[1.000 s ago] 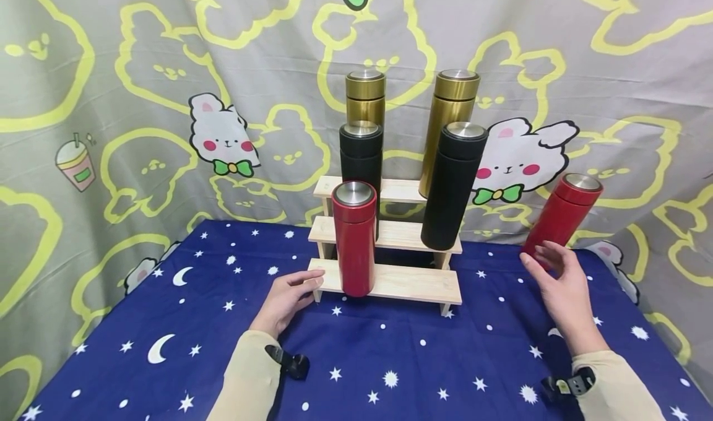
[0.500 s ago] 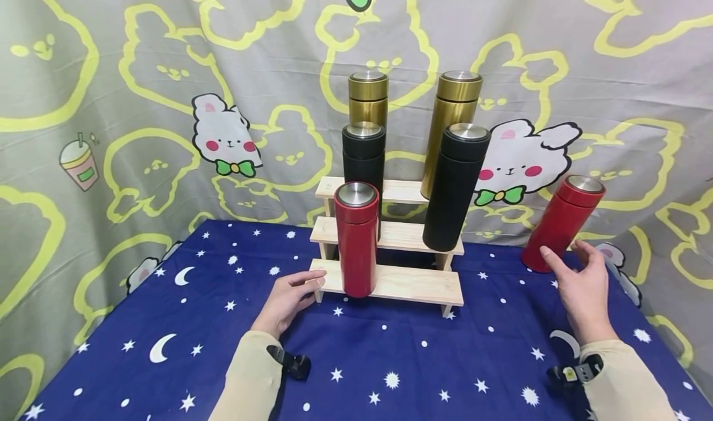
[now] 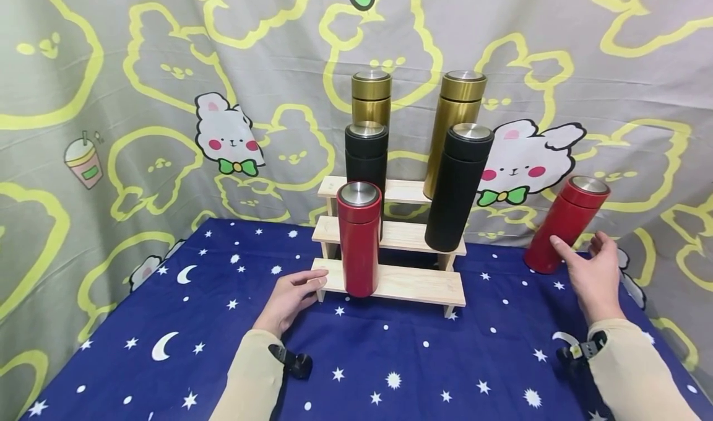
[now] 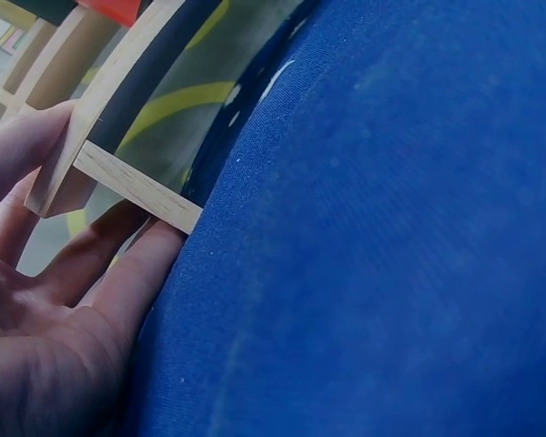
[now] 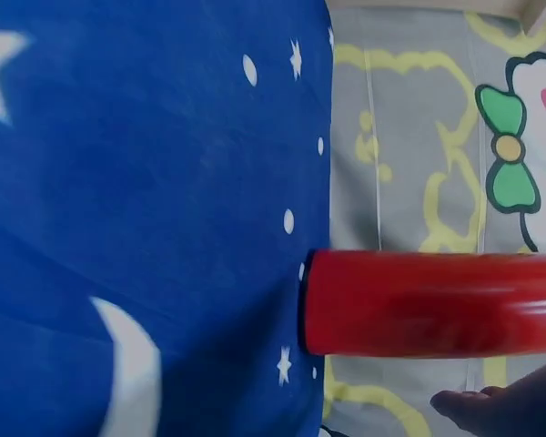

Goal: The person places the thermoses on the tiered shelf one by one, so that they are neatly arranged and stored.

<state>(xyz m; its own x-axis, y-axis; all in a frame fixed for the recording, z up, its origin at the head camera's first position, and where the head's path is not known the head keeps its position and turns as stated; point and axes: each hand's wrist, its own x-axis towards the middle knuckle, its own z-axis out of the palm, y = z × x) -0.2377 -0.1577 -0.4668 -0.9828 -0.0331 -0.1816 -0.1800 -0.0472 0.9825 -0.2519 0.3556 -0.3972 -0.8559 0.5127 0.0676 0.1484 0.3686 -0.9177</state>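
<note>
A light wooden three-tier stand [image 3: 414, 285] carries the flasks. My left hand [image 3: 289, 300] holds the left end of its lowest shelf; in the left wrist view the thumb lies on the plank [image 4: 100, 118] and fingers reach behind the leg [image 4: 136, 187]. On that shelf stands a red thermos flask [image 3: 359, 247]. A second red thermos flask [image 3: 565, 226] stands on the cloth right of the stand. Close to its right side is my right hand [image 3: 596, 278], fingers loosely bent; in the right wrist view a gap separates the visible fingers [image 5: 500, 405] from the flask.
Two black thermos flasks [image 3: 459, 189] stand on the middle tier and two gold ones [image 3: 453, 130] on the top tier. Dark blue cloth [image 3: 423, 371] with stars and moons covers the table. A grey patterned curtain [image 3: 301, 49] hangs close behind.
My right hand has moved right, from in front of the right red flask to its right side. The flask stays put. My left hand keeps its place on the stand.
</note>
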